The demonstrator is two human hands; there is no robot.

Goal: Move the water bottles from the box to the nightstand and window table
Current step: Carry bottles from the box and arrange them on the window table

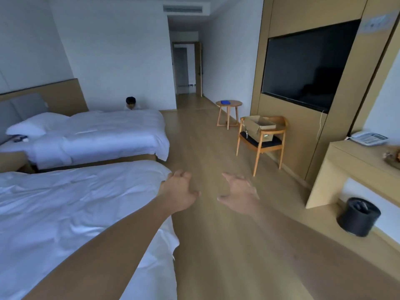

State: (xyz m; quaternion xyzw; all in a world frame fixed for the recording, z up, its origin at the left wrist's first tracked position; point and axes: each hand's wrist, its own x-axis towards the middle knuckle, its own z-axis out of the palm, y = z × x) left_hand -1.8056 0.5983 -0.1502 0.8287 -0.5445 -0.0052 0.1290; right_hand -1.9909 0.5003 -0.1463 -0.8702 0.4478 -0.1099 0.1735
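The cardboard box (pixel 259 128) sits on the dark seat pad of a wooden chair (pixel 260 144) against the panelled wall, well ahead of both hands. It is oblong, its long axis running roughly from the chair's front left toward the back right, top flaps open and its mouth facing up; the inside looks bare from here, though the far-off view is too soft to tell whether bottles lie within. The cardboard is plain matte brown with a small label on the near side.

Both arms reach forward over the pale wood-grain floor (pixel 207 148). The left hand (pixel 180 192) hangs beside the corner of the near bed (pixel 65 213), fingers loosely spread, its grip empty. The right hand (pixel 239 194) is likewise slack and holds nothing, thumb turned inward.

Past the chair stands a small round wooden surface (pixel 234 103) on slanted legs, a flat blue item (pixel 225 102) on top. A glossy black screen (pixel 307 66) is set into the wall.
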